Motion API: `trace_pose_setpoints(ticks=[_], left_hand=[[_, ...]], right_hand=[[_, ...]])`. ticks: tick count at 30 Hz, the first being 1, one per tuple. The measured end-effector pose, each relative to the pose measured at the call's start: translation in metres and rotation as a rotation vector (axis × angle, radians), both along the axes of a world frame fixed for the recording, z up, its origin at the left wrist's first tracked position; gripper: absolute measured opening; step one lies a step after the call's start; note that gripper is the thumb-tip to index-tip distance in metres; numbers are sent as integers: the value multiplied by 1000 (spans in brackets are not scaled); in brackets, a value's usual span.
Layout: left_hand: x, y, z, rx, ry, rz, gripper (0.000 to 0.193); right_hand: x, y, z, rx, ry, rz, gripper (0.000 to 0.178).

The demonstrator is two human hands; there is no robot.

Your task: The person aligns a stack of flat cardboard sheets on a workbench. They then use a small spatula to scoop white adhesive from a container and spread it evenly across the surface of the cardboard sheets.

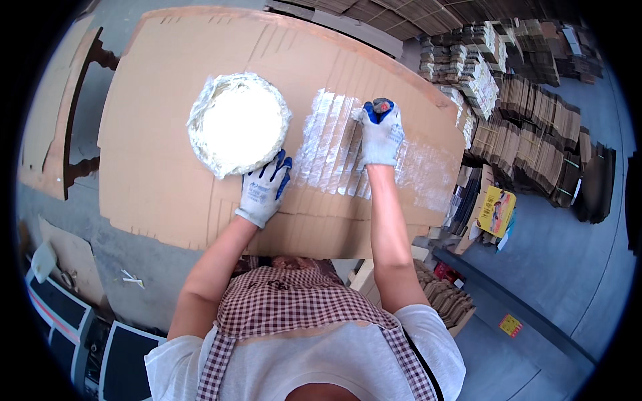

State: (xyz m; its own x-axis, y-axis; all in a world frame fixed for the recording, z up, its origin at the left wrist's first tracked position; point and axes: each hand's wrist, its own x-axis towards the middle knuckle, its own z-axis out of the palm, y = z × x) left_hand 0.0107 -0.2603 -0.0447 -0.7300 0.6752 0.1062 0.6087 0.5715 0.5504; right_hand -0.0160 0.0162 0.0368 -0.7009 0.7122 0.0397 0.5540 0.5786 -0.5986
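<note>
A large sheet of brown cardboard (160, 80) covers the table in front of me. On it stands a round tub (194, 137) of bright white paste, its rim crusted or wrapped in wrinkled whitish film. My left hand (264, 190), in a white and blue work glove, lies with spread fingers on the cardboard, fingertips beside the tub's near right edge. Gloved the same way, my right hand (382, 137) is closed around a brush (382, 105); its dark handle end with a red spot shows, the bristles are mostly hidden. Streaky white paste (328, 147) coats the cardboard between and right of my hands.
Bundled stacks of folded cardboard (535, 127) stand on the floor to the right, with a yellow box (495, 210) nearer the table. At the far left is another board-topped table (53, 120). Dark framed panels (130, 361) lie at lower left.
</note>
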Motion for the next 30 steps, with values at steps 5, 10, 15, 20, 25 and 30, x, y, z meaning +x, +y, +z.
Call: trace_pose_setpoints(ticks=[5, 10, 15, 20, 25, 30], left_hand=[[-1, 3, 0, 3, -16, 2, 39], [1, 3, -1, 29, 13, 25, 35], [-2, 5, 3, 19, 20, 15, 36], [-2, 5, 2, 18, 39, 18, 38], [1, 4, -7, 10, 16, 11, 43], [-1, 7, 1, 15, 32, 5, 40]], right_hand=[[1, -17, -6, -83, 71, 77, 46], [50, 62, -15, 81, -40, -142, 35], [54, 29, -12, -181, 284, -8, 41], [73, 48, -5, 103, -146, -79, 40], [76, 14, 14, -50, 37, -38, 46], [86, 29, -3, 127, -182, 30, 41]])
